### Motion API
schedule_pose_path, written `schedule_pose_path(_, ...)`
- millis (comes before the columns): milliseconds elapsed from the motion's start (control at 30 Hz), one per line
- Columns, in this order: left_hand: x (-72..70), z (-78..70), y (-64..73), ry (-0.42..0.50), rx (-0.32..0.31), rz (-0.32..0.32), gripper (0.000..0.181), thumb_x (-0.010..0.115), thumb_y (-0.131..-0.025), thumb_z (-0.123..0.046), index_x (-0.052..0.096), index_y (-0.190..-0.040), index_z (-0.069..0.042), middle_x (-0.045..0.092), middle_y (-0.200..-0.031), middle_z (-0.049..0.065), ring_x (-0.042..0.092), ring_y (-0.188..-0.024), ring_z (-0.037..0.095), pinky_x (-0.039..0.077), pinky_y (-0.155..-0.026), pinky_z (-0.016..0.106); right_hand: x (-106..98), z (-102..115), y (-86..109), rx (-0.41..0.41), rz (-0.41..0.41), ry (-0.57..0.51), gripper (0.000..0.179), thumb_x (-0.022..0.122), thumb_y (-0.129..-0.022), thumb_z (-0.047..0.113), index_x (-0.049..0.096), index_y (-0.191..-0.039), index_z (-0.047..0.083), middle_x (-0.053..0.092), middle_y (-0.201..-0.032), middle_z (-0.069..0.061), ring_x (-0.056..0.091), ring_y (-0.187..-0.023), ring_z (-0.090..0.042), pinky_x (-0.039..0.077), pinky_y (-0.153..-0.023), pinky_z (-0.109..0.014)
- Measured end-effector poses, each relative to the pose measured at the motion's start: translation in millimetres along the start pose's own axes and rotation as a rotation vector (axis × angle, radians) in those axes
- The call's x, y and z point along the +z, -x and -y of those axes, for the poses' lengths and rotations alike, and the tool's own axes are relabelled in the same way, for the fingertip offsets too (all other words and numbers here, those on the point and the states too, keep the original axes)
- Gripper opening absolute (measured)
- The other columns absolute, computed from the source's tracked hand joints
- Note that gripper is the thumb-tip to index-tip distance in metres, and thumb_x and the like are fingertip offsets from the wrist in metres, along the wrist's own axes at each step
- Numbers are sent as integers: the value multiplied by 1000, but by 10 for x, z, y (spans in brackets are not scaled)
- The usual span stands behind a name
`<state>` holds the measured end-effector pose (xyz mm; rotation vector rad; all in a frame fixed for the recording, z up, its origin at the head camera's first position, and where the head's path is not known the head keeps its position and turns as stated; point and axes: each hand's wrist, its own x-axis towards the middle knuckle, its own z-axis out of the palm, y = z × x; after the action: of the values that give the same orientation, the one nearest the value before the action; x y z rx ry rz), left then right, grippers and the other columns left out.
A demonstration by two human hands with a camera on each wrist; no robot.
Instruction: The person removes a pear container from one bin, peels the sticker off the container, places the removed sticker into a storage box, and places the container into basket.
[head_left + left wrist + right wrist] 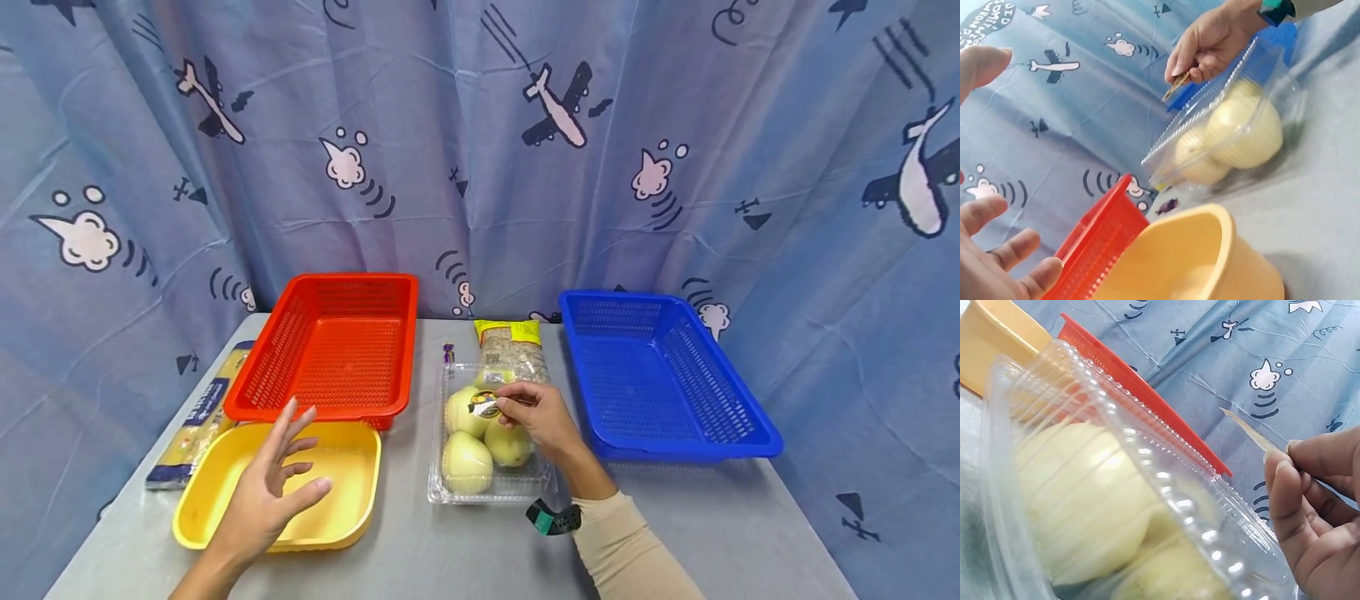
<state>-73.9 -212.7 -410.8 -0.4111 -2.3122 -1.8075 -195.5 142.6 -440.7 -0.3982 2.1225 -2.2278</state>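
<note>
My right hand (536, 417) pinches a thin oval label (483, 404) between thumb and fingertips, above a clear plastic box (487, 498). The label has a black and yellow printed face; in the right wrist view it shows nearly edge-on as a tan sliver (1249, 430). Inside the closed box lie several round, pale yellow-green fruits (467, 462). My left hand (266, 492) is raised over the yellow basin (371, 500), its fingers spread and holding nothing; part of it shows at the left edge of the left wrist view.
A red basket (411, 350) stands behind the yellow basin, and a blue basket (686, 454) stands at the right. Behind the box lie a yellow-topped bag (517, 337) and a small purple wrapped piece (448, 353). A long yellow and blue packet (198, 417) lies at the left edge.
</note>
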Motion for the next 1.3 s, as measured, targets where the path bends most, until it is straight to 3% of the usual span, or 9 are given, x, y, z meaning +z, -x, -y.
schedule_pose_path(100,-44,22,22,-14,5,-6,96,69,-86,3,12,-156,-29,32,-152,12,44,-117,14,44,-88,21,2,-13,0,0,-2,-1,18,63,-88,-9,61,-101,-21,63,-85,-27,62,-62,-15,51,-56,-24)
schedule_pose_path(267,-102,67,59,-37,7,-21,97,69,-85,4,11,-156,-29,31,-152,11,42,-118,14,43,-87,20,1,-28,-2,-13,2,0,18,63,-88,-9,61,-101,-21,60,-88,-34,62,-63,-15,51,-56,-25)
schedule_pose_path(533,-175,100,112,-127,-34,-67,101,73,-84,-2,8,-156,-32,31,-152,10,34,-121,10,36,-88,20,-3,-41,5,-7,16,-5,18,64,-88,-9,60,-100,-22,61,-87,-32,61,-62,-15,51,-55,-24)
schedule_pose_path(800,-252,129,125,-174,-52,-98,103,75,-83,-5,7,-155,-33,30,-153,10,32,-122,19,34,-87,21,7,-25,-3,-15,19,-5,18,63,-88,-9,60,-100,-22,59,-88,-37,61,-62,-15,51,-55,-24)
schedule_pose_path(1133,-323,221,192,-203,-20,-143,106,77,-79,0,11,-156,-29,29,-153,14,31,-121,17,33,-84,21,12,-14,1,-16,23,-13,17,61,-88,-11,59,-99,-23,57,-90,-40,61,-62,-14,51,-55,-24)
schedule_pose_path(1300,-362,242,226,-211,-18,-137,106,77,-78,1,11,-156,-31,27,-154,15,30,-122,9,32,-85,19,4,-18,3,-13,20,-8,17,62,-88,-10,59,-99,-23,58,-89,-38,61,-62,-15,51,-56,-24)
